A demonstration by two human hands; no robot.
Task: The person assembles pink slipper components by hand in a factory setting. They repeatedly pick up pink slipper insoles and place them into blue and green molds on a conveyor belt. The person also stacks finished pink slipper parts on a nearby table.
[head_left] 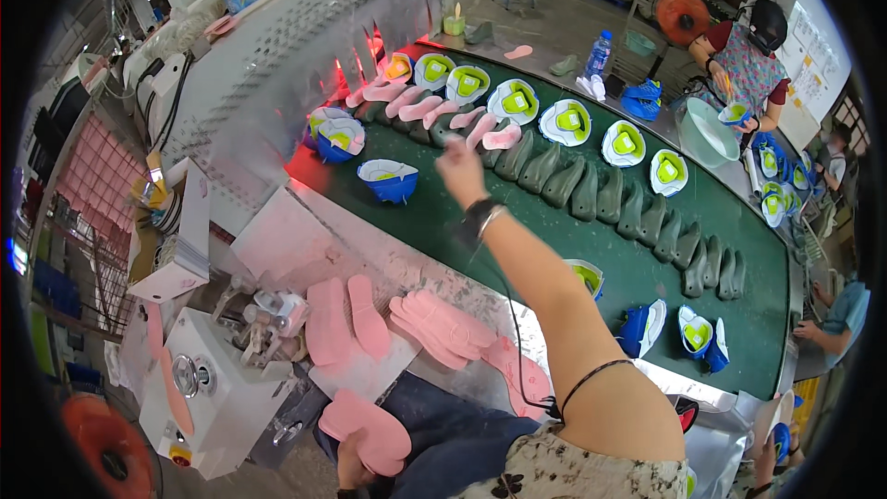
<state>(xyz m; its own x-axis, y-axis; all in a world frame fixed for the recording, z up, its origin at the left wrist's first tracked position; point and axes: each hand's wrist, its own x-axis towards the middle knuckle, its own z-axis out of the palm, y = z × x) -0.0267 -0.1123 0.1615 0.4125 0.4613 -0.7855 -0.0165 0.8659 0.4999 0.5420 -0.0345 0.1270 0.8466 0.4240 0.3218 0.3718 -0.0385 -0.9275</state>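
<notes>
My left hand (pixel 351 464) grips a stack of pink insoles (pixel 368 427) low in the picture, by my lap. My right hand (pixel 459 171) is stretched out over the green conveyor belt (pixel 554 249), its fingers smeared by motion. It is beside a row of dark green shoe lasts (pixel 584 192). Several pink insoles (pixel 423 109) lie on the lasts at the far-left end of that row. Behind the row stand white, blue and lime shoe uppers (pixel 513 102). A blue and white upper (pixel 388 180) sits on the belt left of my right hand.
More pink insoles (pixel 439 325) lie on the worktable by a white machine (pixel 212 393). A large heating tunnel (pixel 268 74) glows red at the belt's left end. Across the belt a co-worker (pixel 753 65) handles an upper beside a clear basin (pixel 710 132). A blue-capped bottle (pixel 599 54) stands nearby.
</notes>
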